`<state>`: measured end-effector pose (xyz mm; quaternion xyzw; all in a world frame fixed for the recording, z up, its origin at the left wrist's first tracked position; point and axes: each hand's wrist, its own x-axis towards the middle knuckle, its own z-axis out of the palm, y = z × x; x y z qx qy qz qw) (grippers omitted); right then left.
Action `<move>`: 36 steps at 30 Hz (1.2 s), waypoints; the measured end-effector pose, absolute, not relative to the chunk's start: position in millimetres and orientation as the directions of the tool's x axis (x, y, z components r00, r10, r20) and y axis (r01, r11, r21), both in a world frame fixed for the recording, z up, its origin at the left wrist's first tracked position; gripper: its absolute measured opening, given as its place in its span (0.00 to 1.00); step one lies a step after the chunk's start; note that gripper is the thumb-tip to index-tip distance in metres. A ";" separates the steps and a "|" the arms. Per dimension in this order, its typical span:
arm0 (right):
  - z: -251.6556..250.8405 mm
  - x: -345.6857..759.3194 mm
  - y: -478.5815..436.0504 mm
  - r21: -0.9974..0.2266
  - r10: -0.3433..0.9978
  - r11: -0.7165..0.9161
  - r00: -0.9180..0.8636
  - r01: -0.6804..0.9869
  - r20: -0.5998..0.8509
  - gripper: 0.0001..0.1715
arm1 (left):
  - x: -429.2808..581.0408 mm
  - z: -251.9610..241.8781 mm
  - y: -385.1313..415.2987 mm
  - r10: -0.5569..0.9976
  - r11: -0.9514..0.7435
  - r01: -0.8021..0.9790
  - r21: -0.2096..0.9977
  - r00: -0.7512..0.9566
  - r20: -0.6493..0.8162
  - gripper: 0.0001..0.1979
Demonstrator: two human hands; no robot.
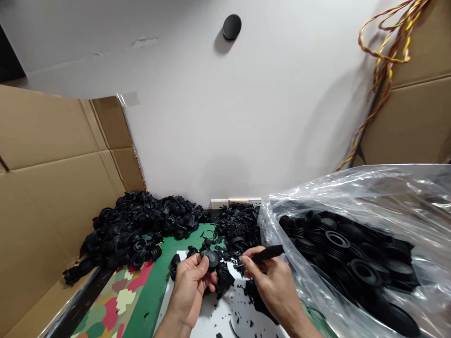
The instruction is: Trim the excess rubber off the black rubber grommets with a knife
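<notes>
Over the white sheet [211, 319], my left hand [190, 281] grips a black ribbed rubber boot [211, 259] between thumb and fingers, its round end facing up. Another dark ribbed piece [224, 280] shows just right of those fingers; whether it is joined to the held one, I cannot tell. My right hand [275, 281] is closed around a tool with a thick black handle [269, 252]. The tool's thin tip points left toward the rubber boot, a short gap away. Small black trimmings [243, 312] are scattered on the sheet.
A large heap of black rubber parts [141, 225] lies at the left, beside a cardboard sheet [56, 164]. Black scraps [239, 227] pile up near the wall. On the right, a clear plastic bag [282, 197] holds ribbed boots [338, 239]. Twisted yellow-brown wires [384, 65] hang above.
</notes>
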<state>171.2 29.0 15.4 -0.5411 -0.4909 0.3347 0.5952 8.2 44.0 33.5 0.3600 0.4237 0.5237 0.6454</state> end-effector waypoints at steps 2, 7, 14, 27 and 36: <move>16.4 174.2 28.6 -0.985 0.939 0.172 0.298 0.025 0.172 0.18 | 7.5 33.1 44.4 0.981 0.195 -0.374 0.907 0.093 -0.172 0.20; 14.1 178.7 28.9 -0.960 0.938 0.237 0.294 -0.152 0.185 0.21 | 8.2 32.2 43.1 0.977 0.206 -0.359 0.910 0.123 -0.172 0.20; 15.4 168.9 22.8 -0.935 0.938 0.264 0.288 -0.236 0.192 0.17 | 8.3 27.9 44.1 0.972 0.220 -0.335 0.916 0.153 -0.177 0.19; 11.2 167.2 18.0 -0.891 0.879 0.453 0.181 -0.032 0.441 0.06 | 10.8 23.2 44.9 0.967 0.236 -0.329 0.914 0.173 -0.188 0.21; 8.2 164.1 19.2 -0.758 0.748 0.629 0.128 0.172 0.651 0.03 | 13.1 24.0 42.9 0.971 0.230 -0.353 0.907 0.149 -0.188 0.21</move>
